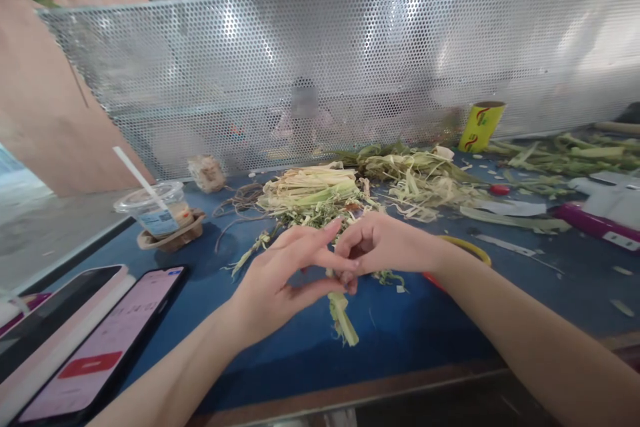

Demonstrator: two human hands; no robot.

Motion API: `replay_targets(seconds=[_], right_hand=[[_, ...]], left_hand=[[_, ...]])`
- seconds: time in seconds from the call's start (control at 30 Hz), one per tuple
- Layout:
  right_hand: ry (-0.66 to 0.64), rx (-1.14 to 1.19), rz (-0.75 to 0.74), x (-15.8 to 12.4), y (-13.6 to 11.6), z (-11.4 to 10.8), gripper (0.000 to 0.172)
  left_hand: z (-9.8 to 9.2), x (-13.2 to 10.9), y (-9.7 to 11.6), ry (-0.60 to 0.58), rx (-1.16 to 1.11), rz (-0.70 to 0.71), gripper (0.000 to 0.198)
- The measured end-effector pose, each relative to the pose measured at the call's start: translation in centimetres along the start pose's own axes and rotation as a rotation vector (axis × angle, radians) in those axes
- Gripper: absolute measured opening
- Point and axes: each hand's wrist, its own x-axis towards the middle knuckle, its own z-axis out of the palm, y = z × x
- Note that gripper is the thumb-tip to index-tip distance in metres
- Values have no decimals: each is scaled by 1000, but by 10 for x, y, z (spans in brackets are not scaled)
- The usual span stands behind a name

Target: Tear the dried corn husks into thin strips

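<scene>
My left hand (285,277) and my right hand (387,243) meet fingertip to fingertip above the front of the blue table. Between them is a pale green strip of corn husk (343,323), whose frayed lower end hangs below the fingers. My right fingers are curled in a pinch at its upper end. The left thumb and index finger close in on the same spot, with the other left fingers stretched out above. The fingers hide the strip's top. Right behind the hands lie shredded green husk bits (320,213) and a stacked bundle of pale husks (313,185).
Loose dry husks (425,177) spread behind on the right, with a yellow tape roll (481,127) near the perforated metal screen (325,60). A thin blade (505,245) and a purple-and-white tool (600,223) lie right. On the left are a lidded cup (160,217) and a phone (105,347).
</scene>
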Motion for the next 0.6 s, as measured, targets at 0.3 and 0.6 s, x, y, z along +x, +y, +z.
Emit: replay_targets(seconds=[0.3, 0.6], right_hand=[[98, -28, 34, 1, -2, 1, 10], [327, -345, -192, 5, 1, 8, 11]], left_hand=[[2, -3, 2, 129, -6, -128, 79], [7, -1, 3, 392, 89, -386, 55]])
